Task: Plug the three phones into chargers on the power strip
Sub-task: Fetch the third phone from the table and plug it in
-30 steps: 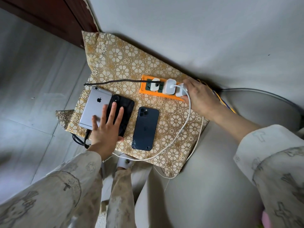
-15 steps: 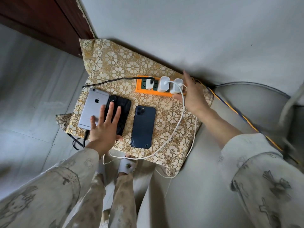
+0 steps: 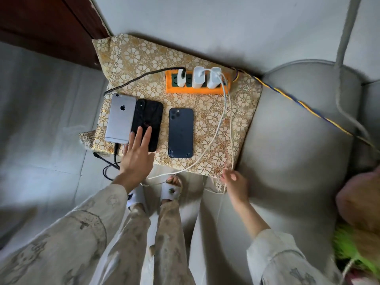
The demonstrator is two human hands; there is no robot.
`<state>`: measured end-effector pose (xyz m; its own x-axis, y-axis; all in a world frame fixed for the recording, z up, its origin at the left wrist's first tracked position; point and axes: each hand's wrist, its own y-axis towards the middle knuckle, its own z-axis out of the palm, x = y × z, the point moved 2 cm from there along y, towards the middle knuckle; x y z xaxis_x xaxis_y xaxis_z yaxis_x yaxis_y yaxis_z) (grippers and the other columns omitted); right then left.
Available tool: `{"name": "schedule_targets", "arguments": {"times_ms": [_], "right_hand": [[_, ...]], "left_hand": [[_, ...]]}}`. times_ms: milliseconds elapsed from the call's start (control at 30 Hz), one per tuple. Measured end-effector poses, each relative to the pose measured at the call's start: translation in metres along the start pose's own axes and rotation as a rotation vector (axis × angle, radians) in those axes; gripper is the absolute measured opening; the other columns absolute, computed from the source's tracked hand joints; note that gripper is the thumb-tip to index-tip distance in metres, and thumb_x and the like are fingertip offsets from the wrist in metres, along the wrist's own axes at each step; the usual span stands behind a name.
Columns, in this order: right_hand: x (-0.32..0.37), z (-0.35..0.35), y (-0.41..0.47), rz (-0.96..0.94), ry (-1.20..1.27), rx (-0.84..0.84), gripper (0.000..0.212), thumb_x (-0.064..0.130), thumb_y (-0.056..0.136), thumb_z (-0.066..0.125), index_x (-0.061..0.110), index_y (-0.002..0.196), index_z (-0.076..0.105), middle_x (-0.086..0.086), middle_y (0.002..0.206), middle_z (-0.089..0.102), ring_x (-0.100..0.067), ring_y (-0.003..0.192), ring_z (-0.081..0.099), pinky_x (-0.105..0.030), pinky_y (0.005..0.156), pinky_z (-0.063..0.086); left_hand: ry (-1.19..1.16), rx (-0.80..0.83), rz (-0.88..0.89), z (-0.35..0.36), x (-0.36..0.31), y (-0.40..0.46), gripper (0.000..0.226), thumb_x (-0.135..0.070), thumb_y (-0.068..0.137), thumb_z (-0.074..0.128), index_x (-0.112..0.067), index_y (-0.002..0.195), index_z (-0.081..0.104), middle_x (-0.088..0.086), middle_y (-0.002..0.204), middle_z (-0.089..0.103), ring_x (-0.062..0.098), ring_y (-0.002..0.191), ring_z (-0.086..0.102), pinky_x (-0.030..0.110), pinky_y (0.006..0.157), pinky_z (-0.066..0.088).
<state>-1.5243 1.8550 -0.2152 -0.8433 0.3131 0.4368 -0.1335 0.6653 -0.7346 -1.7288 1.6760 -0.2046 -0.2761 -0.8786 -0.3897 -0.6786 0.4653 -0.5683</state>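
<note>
Three phones lie face down on a gold flowered cloth: a silver phone at the left with a black cable in its lower end, a black phone touching it, and a dark blue phone to the right. An orange power strip behind them carries three white chargers. My left hand rests flat, fingers spread, on the black phone's lower end. My right hand pinches a white cable at the cloth's front right edge.
A grey sofa cushion lies to the right of the cloth. A blue-and-yellow braided cord runs from the strip across it. Grey floor tiles are to the left, a dark wooden panel at the back left. My feet in white slippers stand below the cloth.
My right hand has left the power strip and come down to the front right edge of the cloth, taking hold of a white cable. My left hand has slid slightly toward me.
</note>
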Motion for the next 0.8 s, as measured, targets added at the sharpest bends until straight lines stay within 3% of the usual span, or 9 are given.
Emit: {"name": "schedule_targets", "arguments": {"times_ms": [100, 200, 233, 333, 433, 533, 633, 733, 800], "right_hand": [[-0.014, 0.001, -0.028, -0.003, -0.037, 0.062, 0.02, 0.017, 0.086, 0.055, 0.011, 0.067, 0.058, -0.015, 0.075, 0.064, -0.024, 0.073, 0.061, -0.028, 0.066, 0.044], [-0.008, 0.002, -0.054, 0.012, -0.006, 0.145, 0.014, 0.006, 0.09, 0.05, -0.001, 0.083, 0.06, -0.009, 0.069, 0.061, 0.003, 0.056, 0.06, -0.005, 0.053, 0.039], [-0.003, 0.003, -0.062, 0.016, 0.002, 0.167, 0.014, 0.005, 0.09, 0.05, 0.0, 0.084, 0.061, -0.009, 0.069, 0.062, 0.004, 0.057, 0.062, -0.004, 0.055, 0.041], [0.02, 0.001, -0.092, 0.058, 0.172, 0.231, 0.013, 0.005, 0.091, 0.049, -0.001, 0.088, 0.06, -0.02, 0.081, 0.064, -0.028, 0.071, 0.067, -0.029, 0.07, 0.056], [0.056, -0.009, -0.124, 0.085, 0.363, 0.257, 0.017, 0.005, 0.092, 0.049, -0.007, 0.101, 0.058, -0.017, 0.078, 0.064, -0.026, 0.069, 0.065, -0.032, 0.062, 0.058], [0.085, -0.022, -0.153, 0.098, 0.567, 0.314, 0.012, 0.006, 0.092, 0.049, -0.003, 0.093, 0.058, -0.014, 0.077, 0.066, -0.026, 0.071, 0.066, -0.033, 0.063, 0.059], [0.109, -0.033, -0.175, 0.085, 0.745, 0.395, 0.015, 0.009, 0.094, 0.047, -0.001, 0.088, 0.057, -0.015, 0.078, 0.066, -0.026, 0.073, 0.066, -0.035, 0.069, 0.059], [0.127, -0.043, -0.193, -0.014, 0.813, 0.434, 0.022, 0.015, 0.096, 0.043, -0.002, 0.091, 0.057, -0.017, 0.087, 0.064, -0.027, 0.083, 0.064, -0.036, 0.081, 0.055], [0.135, -0.047, -0.205, -0.07, 0.728, 0.449, 0.026, 0.017, 0.097, 0.043, -0.003, 0.104, 0.057, -0.019, 0.098, 0.065, -0.029, 0.093, 0.063, -0.038, 0.09, 0.051]], "left_hand": [[-0.117, 0.027, -0.019, 0.012, 0.002, -0.039, 0.07, -0.01, 0.09, 0.048, -0.022, 0.147, 0.008, 0.006, 0.158, 0.008, 0.026, 0.145, 0.008, 0.048, 0.112, 0.031], [-0.205, 0.095, -0.053, 0.021, 0.003, -0.071, 0.062, -0.008, 0.09, 0.046, -0.018, 0.145, 0.02, 0.009, 0.154, 0.021, 0.029, 0.141, 0.024, 0.047, 0.111, 0.032], [-0.222, 0.133, -0.063, 0.023, 0.001, -0.08, 0.056, -0.008, 0.09, 0.045, -0.015, 0.143, 0.025, 0.011, 0.151, 0.028, 0.03, 0.137, 0.031, 0.046, 0.11, 0.033], [-0.215, 0.303, -0.038, 0.016, -0.011, -0.105, 0.045, -0.014, 0.093, 0.044, -0.012, 0.137, 0.036, 0.013, 0.144, 0.04, 0.029, 0.131, 0.039, 0.036, 0.109, 0.029], [-0.23, 0.455, 0.103, -0.006, -0.032, -0.133, 0.049, -0.021, 0.092, 0.049, -0.018, 0.138, 0.033, 0.006, 0.147, 0.035, 0.021, 0.134, 0.035, 0.025, 0.106, 0.026], [-0.268, 0.532, 0.175, -0.029, -0.055, -0.158, 0.042, -0.019, 0.093, 0.049, -0.02, 0.134, 0.039, 0.004, 0.141, 0.043, 0.017, 0.124, 0.044, 0.019, 0.093, 0.033], [-0.24, 0.469, 0.206, -0.059, -0.069, -0.172, 0.025, -0.02, 0.095, 0.045, -0.014, 0.115, 0.057, 0.005, 0.12, 0.062, 0.013, 0.099, 0.056, 0.02, 0.075, 0.04], [-0.362, 0.339, 0.227, -0.096, -0.073, -0.181, 0.02, -0.016, 0.095, 0.045, -0.007, 0.094, 0.063, 0.006, 0.092, 0.068, 0.016, 0.084, 0.061, 0.025, 0.076, 0.047], [-0.549, 0.263, 0.172, -0.126, -0.077, -0.185, 0.02, -0.012, 0.095, 0.044, -0.011, 0.082, 0.06, 0.004, 0.077, 0.065, 0.02, 0.076, 0.063, 0.025, 0.072, 0.052]]}}
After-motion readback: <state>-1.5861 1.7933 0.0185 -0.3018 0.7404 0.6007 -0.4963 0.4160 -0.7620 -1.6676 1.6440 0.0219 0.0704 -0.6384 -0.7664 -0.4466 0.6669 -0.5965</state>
